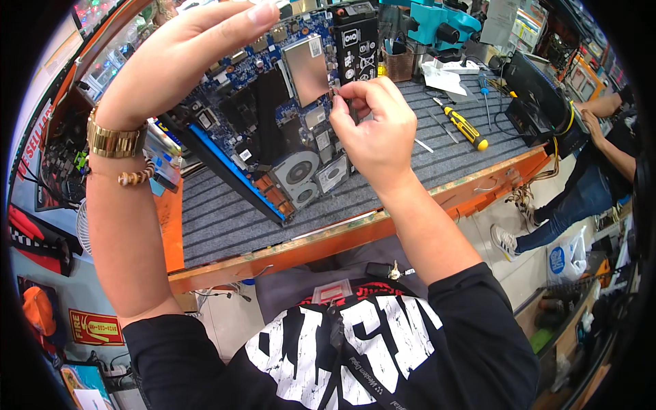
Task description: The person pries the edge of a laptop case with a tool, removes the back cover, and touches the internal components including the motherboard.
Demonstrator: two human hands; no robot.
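An opened laptop (236,179) stands tilted up on the mat, its inside facing me. Its blue circuit board (240,76), silver metal plate (306,68), black battery (357,58) and round fan (298,168) are exposed. My left hand (167,65), with a gold watch at the wrist, is over the laptop's upper left part, its fingers stretched out. I cannot tell whether it touches the laptop. Beside the silver plate's lower right corner, my right hand (379,126) is closed in a pinch. Whatever lies between those fingertips is too small to make out.
A ribbed grey mat (229,236) covers the orange-edged bench (451,195). On the right lie a yellow-black screwdriver (465,127), a blue screwdriver (486,96) and a black device (540,89). A teal microscope stand (441,24) is behind. Another person's hands (594,126) are at far right.
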